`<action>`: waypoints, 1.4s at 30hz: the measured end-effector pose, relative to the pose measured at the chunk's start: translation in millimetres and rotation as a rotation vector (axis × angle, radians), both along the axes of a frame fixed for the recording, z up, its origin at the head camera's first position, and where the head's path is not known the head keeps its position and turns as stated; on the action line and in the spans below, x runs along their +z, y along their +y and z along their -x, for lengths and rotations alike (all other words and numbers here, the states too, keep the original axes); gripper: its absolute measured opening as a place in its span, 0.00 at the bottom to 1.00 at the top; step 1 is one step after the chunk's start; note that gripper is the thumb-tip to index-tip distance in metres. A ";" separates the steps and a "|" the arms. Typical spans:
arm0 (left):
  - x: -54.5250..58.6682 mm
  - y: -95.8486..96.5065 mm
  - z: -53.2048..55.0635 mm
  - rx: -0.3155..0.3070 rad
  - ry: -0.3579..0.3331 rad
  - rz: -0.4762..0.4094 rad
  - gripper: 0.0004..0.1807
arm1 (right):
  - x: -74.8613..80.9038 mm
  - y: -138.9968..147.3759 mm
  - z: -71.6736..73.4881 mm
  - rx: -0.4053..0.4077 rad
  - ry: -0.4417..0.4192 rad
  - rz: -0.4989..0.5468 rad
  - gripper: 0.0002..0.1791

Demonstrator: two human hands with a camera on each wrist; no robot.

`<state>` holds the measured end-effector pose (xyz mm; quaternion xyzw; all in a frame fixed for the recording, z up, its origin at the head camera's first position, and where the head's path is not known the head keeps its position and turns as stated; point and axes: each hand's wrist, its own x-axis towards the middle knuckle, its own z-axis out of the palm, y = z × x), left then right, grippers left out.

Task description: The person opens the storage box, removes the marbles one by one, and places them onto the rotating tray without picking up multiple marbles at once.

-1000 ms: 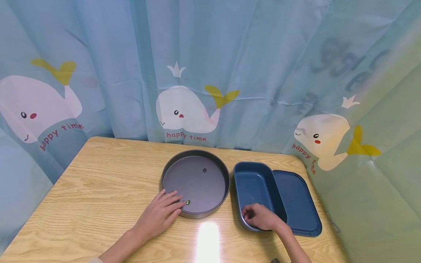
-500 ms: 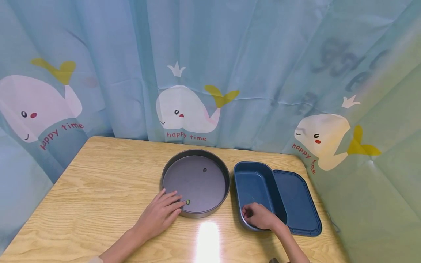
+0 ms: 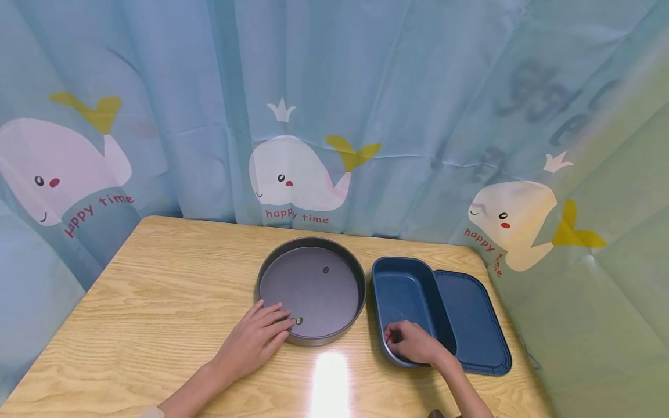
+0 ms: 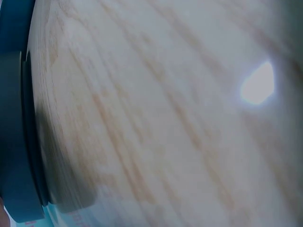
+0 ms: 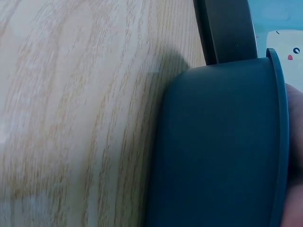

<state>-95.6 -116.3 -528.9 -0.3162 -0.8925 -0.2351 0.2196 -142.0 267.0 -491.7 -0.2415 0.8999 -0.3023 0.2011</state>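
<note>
My left hand (image 3: 256, 337) lies over the near left rim of a round dark grey pan (image 3: 319, 299), fingers extended inside it. Just beyond a fingertip is a small green glass marble (image 3: 299, 320). Farther back on the pan's floor sits a small dark round piece (image 3: 326, 270). To the right, my right hand (image 3: 413, 343) reaches into the near end of a deep blue rectangular box (image 3: 399, 290), fingers curled toward the thumb. I cannot tell whether anything is pinched there. In the right wrist view, the box's outer wall (image 5: 218, 142) hides most of that hand.
A flat blue lid (image 3: 470, 325) lies on the wooden table (image 3: 157, 290), along the box's right side. A bright glare spot (image 3: 330, 383) shows near the front. Behind the table hangs a blue curtain (image 3: 418, 87) with whale prints. A dark object (image 3: 435, 414) peeks in at the bottom edge.
</note>
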 end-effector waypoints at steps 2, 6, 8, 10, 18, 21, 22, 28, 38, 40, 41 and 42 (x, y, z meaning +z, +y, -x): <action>-0.3 0.0 0.0 -0.002 0.000 -0.001 0.13 | -0.1 0.3 -0.4 -0.002 -0.002 0.004 0.07; -0.9 -0.1 -0.1 -0.006 -0.001 -0.002 0.13 | 1.1 1.1 -1.0 -0.005 -0.005 0.028 0.07; -0.9 -0.1 -0.1 -0.007 0.000 -0.004 0.14 | 3.0 1.5 -1.1 -0.009 -0.010 0.050 0.07; -0.7 -0.1 -0.2 -0.007 0.004 -0.004 0.14 | 5.9 1.9 -0.9 -0.018 -0.025 0.077 0.06; -0.3 -0.1 -0.3 -0.009 0.010 0.000 0.15 | 19.9 2.7 5.5 -0.077 0.000 0.141 0.01; -0.5 -0.1 -0.4 -0.009 0.007 -0.002 0.15 | 25.6 2.3 8.5 -0.111 0.039 0.141 0.02; -0.5 -0.1 -0.4 -0.010 0.006 -0.004 0.15 | 27.7 1.9 9.2 -0.124 0.050 0.145 0.02; -0.2 0.3 -0.4 -0.012 0.003 -0.007 0.15 | 39.7 -5.0 14.5 -0.166 0.093 0.195 0.03; 0.2 -0.2 0.0 -0.015 0.013 -0.013 0.15 | 51.4 -32.0 28.0 -0.145 0.122 0.240 0.05; 0.0 -0.2 0.2 -0.014 0.012 -0.012 0.15 | 53.7 -39.7 31.4 -0.143 0.128 0.231 0.05; -0.1 -0.2 0.3 -0.013 0.012 -0.011 0.15 | 55.0 -43.4 33.0 -0.142 0.131 0.225 0.05; -0.3 -0.2 0.4 -0.012 0.012 -0.010 0.15 | 55.4 -46.8 35.2 -0.139 0.132 0.226 0.05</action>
